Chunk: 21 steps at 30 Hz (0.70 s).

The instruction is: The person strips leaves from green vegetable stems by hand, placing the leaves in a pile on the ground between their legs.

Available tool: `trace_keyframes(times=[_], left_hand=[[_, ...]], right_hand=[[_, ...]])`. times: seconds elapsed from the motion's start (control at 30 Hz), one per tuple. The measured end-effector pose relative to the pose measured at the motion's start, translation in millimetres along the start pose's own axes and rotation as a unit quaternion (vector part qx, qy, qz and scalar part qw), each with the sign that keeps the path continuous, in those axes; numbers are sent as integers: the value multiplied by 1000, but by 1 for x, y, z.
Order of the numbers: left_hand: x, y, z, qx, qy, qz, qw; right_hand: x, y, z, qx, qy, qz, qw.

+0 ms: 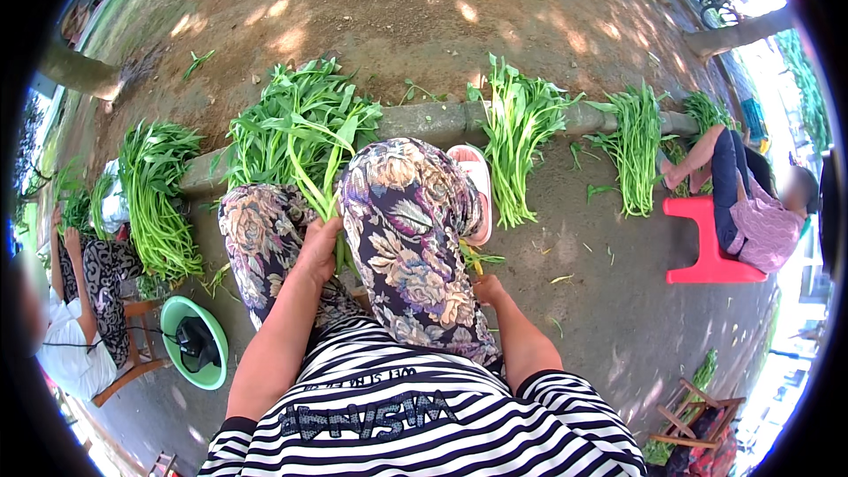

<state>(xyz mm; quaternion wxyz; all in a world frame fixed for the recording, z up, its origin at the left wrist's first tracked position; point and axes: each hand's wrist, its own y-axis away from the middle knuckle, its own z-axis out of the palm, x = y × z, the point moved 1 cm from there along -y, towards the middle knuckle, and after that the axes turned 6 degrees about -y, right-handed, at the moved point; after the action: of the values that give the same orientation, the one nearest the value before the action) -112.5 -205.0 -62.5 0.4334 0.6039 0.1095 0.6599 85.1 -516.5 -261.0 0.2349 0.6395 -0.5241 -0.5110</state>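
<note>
Between the knees, my left hand [319,246] is closed around the stems of a small bunch of leafy green water spinach [308,175], leaves pointing away from me. Just beyond it a large heap of the same greens [285,112] lies over the stone curb. My right hand [489,288] is low beside the right thigh, its fingers at a few yellowish-green stems [478,260]; the leg partly hides them, and whether it grips them is unclear. A pile of long-stemmed greens [517,146] rests against the curb to the right of my pink sandal [478,192].
More bundles of greens lie at the left [156,205] and right [633,152] along the curb [424,120]. A person sits at the left near a green basin [218,344] holding a black item. Another sits by a red plastic stool [702,238]. A wooden chair [702,414] stands lower right.
</note>
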Motion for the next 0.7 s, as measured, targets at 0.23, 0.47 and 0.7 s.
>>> trace_keyframes(times=[0.23, 0.47, 0.7], left_hand=[[4, 4, -2, -20, -8, 0, 1000], [2, 0, -1, -24, 17, -9, 1000], [-1, -1, 0, -37, 37, -5, 999]], right_hand=[[-25, 30, -4, 24, 37, -59, 997], [33, -23, -20, 102, -160, -175, 966], [-170, 110, -149, 270, -375, -376, 803]])
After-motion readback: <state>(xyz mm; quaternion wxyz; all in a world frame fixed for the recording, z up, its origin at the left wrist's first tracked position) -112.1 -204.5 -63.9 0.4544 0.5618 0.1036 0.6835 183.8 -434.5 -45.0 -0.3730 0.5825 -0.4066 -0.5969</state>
